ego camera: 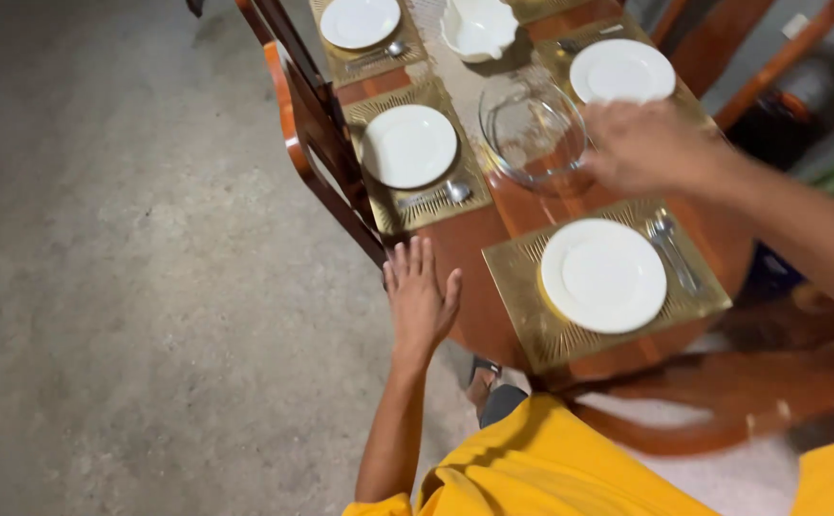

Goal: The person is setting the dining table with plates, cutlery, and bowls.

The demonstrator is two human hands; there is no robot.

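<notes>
My right hand (648, 145) grips the rim of a clear glass bowl (530, 129) that rests near the middle of the wooden table (474, 272). My left hand (420, 294) hovers flat with fingers spread at the table's near left edge, holding nothing. Just in front of me lies a gold placemat (522, 306) with a white plate (604, 275) and a spoon and fork (673, 250) to its right. My yellow shirt fills the bottom of the view.
Three more white plates (408, 145) (622, 71) (360, 21) sit on gold placemats, with a spoon (441, 194) by the nearest. A white serving bowl (477, 27) stands farther back. Wooden chairs (314, 124) flank the table; grey concrete floor (130, 268) lies left.
</notes>
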